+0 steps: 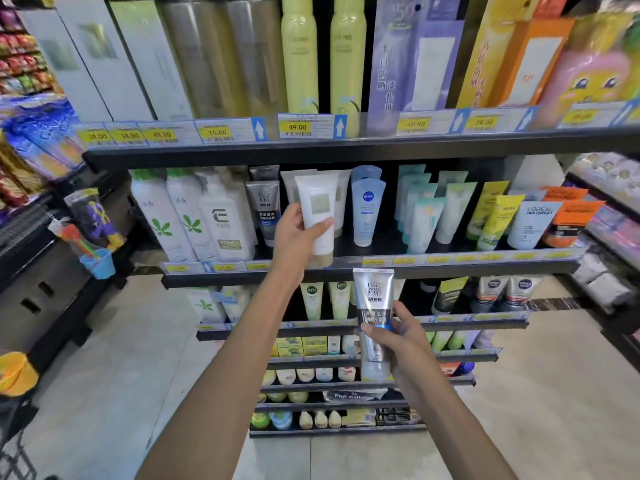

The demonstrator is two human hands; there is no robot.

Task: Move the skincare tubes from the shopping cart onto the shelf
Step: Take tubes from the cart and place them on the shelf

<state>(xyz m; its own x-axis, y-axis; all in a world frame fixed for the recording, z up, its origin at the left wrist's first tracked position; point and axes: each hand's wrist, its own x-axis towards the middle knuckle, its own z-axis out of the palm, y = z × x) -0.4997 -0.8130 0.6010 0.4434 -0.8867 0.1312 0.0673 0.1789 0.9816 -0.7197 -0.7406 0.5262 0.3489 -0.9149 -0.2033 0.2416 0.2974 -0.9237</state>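
Left hand [298, 230] grips the white tube [318, 213] upright at the shelf [346, 266] row of matching tubes, apparently to seat it, while the right hand [394, 337] holds the silver tube [373, 306] lower, awaiting its turn; cart unseen.

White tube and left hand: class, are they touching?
Touching. The head view shows the left hand with its fingers curled round the white tube, gripping it at the shelf.
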